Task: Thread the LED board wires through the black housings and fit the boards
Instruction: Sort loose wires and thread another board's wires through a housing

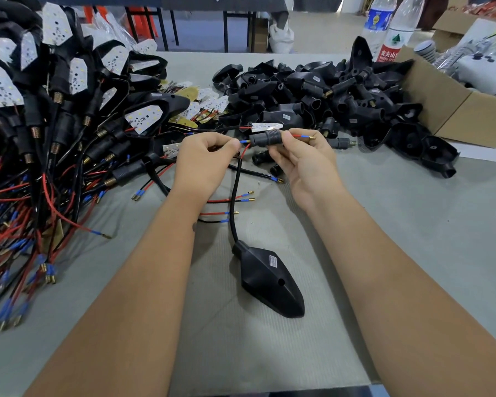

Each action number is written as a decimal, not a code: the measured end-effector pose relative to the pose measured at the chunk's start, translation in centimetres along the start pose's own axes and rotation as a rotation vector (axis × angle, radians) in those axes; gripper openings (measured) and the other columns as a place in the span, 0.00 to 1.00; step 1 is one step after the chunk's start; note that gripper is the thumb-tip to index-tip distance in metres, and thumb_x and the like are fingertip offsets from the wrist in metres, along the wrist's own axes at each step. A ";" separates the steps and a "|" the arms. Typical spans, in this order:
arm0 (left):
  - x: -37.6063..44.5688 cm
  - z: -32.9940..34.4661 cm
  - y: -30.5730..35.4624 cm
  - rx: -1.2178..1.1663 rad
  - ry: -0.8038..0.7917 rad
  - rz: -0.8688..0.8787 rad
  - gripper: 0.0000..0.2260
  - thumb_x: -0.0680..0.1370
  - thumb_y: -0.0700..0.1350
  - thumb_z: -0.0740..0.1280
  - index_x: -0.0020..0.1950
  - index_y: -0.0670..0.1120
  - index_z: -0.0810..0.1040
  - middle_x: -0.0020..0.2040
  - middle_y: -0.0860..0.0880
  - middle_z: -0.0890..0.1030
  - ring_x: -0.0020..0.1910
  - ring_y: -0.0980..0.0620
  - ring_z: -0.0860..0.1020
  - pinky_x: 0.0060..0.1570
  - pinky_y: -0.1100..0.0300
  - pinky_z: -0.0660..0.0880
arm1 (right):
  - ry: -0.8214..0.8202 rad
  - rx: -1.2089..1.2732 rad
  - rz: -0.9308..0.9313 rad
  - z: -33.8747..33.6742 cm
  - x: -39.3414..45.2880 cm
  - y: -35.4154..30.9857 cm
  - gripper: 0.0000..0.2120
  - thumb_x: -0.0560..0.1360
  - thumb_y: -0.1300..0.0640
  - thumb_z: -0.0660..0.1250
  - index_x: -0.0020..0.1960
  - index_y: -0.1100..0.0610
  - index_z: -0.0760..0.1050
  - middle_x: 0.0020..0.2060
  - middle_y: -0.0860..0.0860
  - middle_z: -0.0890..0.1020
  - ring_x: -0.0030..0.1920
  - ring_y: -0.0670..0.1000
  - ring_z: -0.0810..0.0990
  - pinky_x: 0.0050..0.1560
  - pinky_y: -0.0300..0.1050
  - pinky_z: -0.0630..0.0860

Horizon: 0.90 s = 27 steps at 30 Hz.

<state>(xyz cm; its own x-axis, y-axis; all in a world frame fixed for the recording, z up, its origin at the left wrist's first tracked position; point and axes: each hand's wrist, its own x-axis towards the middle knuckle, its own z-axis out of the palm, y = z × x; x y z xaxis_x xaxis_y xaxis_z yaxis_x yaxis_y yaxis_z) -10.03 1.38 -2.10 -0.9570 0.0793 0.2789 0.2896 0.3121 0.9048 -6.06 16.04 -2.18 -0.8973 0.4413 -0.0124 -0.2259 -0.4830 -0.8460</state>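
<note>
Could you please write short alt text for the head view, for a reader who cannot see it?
Two bare hands work over a grey table: the right hand holds a ribbed black connector while the left hand pinches a blue-tipped wire at its end. A black housing lies nearer, with finished assemblies left and empty housings right.

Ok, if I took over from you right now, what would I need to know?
Left hand: fingers pinch a blue-tipped wire at the end of the black stem.
Right hand: grips that stem; a red wire already pokes out its far end.
The black housing on this cable lies on the table near you.
Finished lamps are piled left, empty housings far right, loose LED boards between them.
Left: feed the second wire through, then probably seat the stem on the housing.
</note>
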 end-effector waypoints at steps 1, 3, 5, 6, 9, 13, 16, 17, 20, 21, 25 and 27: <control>0.0 0.0 0.0 -0.002 -0.002 0.002 0.06 0.78 0.45 0.69 0.41 0.52 0.83 0.36 0.58 0.81 0.32 0.70 0.74 0.34 0.78 0.69 | -0.004 -0.001 -0.002 0.0 0.0 0.0 0.07 0.78 0.68 0.64 0.44 0.59 0.71 0.38 0.55 0.80 0.38 0.51 0.80 0.42 0.39 0.81; 0.1 0.0 -0.1 -0.002 -0.020 0.000 0.07 0.78 0.45 0.69 0.40 0.52 0.82 0.36 0.57 0.81 0.32 0.70 0.74 0.35 0.78 0.69 | -0.020 0.013 -0.006 -0.2 0.0 -0.1 0.08 0.78 0.69 0.64 0.43 0.59 0.71 0.39 0.55 0.81 0.38 0.50 0.81 0.43 0.39 0.81; 0.2 -0.1 -0.1 -0.031 -0.049 -0.025 0.08 0.78 0.46 0.69 0.40 0.53 0.82 0.36 0.59 0.81 0.33 0.71 0.75 0.36 0.79 0.69 | -0.048 0.030 -0.008 -0.3 0.0 -0.2 0.09 0.77 0.70 0.64 0.42 0.58 0.72 0.42 0.55 0.82 0.42 0.51 0.81 0.47 0.41 0.81; 0.2 -0.2 -0.1 -0.057 -0.061 -0.047 0.08 0.78 0.46 0.69 0.39 0.54 0.82 0.34 0.60 0.81 0.34 0.72 0.76 0.36 0.79 0.69 | -0.066 0.032 -0.008 -0.3 -0.1 -0.2 0.10 0.77 0.71 0.64 0.42 0.58 0.72 0.44 0.55 0.83 0.44 0.51 0.82 0.49 0.42 0.81; 0.3 -0.4 -0.1 -0.109 -0.087 -0.094 0.09 0.78 0.47 0.68 0.38 0.54 0.82 0.32 0.63 0.81 0.35 0.73 0.76 0.37 0.78 0.68 | -0.096 0.043 0.005 -0.2 -0.2 -0.2 0.10 0.77 0.71 0.63 0.42 0.58 0.72 0.44 0.54 0.84 0.43 0.52 0.82 0.49 0.43 0.82; 0.0 -0.3 0.1 -0.096 -0.120 -0.020 0.08 0.78 0.43 0.69 0.39 0.50 0.82 0.36 0.55 0.79 0.34 0.65 0.74 0.37 0.77 0.69 | -0.039 0.035 0.042 -0.1 -0.2 -0.3 0.08 0.77 0.69 0.65 0.43 0.59 0.72 0.36 0.54 0.81 0.36 0.51 0.80 0.38 0.38 0.80; -0.2 0.1 0.2 -0.054 -0.116 0.038 0.06 0.77 0.40 0.70 0.40 0.47 0.82 0.35 0.52 0.77 0.30 0.66 0.71 0.35 0.76 0.67 | -0.050 0.007 0.034 0.0 -0.1 -0.2 0.08 0.77 0.68 0.65 0.43 0.59 0.72 0.38 0.56 0.80 0.35 0.50 0.79 0.37 0.38 0.79; -0.2 0.1 0.1 -0.050 -0.107 0.039 0.06 0.77 0.40 0.70 0.40 0.48 0.82 0.35 0.51 0.77 0.30 0.65 0.71 0.35 0.76 0.67 | -0.053 0.010 0.033 0.0 -0.1 -0.2 0.08 0.77 0.68 0.65 0.42 0.58 0.73 0.39 0.56 0.80 0.35 0.50 0.79 0.38 0.38 0.79; -0.2 0.1 0.1 -0.088 -0.072 0.028 0.06 0.76 0.41 0.71 0.41 0.51 0.82 0.37 0.54 0.80 0.33 0.66 0.73 0.38 0.76 0.70 | -0.057 0.020 0.031 -0.1 -0.1 -0.2 0.08 0.77 0.69 0.65 0.42 0.58 0.73 0.40 0.56 0.80 0.36 0.50 0.79 0.40 0.38 0.80; -0.2 0.2 0.1 -0.105 -0.057 0.024 0.06 0.77 0.42 0.70 0.41 0.52 0.81 0.37 0.56 0.80 0.34 0.67 0.74 0.38 0.76 0.71 | -0.052 0.024 0.031 -0.1 0.0 -0.2 0.08 0.77 0.69 0.66 0.42 0.59 0.73 0.40 0.56 0.80 0.36 0.50 0.80 0.40 0.38 0.80; 0.0 0.4 0.1 -0.083 0.002 0.009 0.07 0.77 0.44 0.70 0.41 0.54 0.79 0.39 0.56 0.82 0.36 0.68 0.78 0.39 0.76 0.72 | 0.012 0.082 0.050 -0.2 0.1 -0.3 0.08 0.77 0.69 0.66 0.41 0.60 0.73 0.38 0.56 0.81 0.39 0.50 0.81 0.40 0.37 0.80; 0.0 0.4 -0.1 -0.087 0.003 0.007 0.05 0.77 0.45 0.70 0.42 0.52 0.80 0.40 0.53 0.83 0.41 0.61 0.81 0.46 0.68 0.77 | 0.026 0.124 0.062 -0.3 0.1 -0.3 0.08 0.77 0.69 0.65 0.42 0.60 0.73 0.38 0.55 0.81 0.42 0.52 0.81 0.40 0.37 0.80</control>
<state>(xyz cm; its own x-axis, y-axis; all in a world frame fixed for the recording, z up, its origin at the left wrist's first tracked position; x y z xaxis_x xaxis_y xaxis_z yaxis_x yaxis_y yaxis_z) -10.08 1.70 -2.28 -0.9549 0.0783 0.2864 0.2969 0.2279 0.9273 -6.00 16.45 -2.02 -0.9013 0.4262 -0.0781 -0.2166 -0.5994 -0.7706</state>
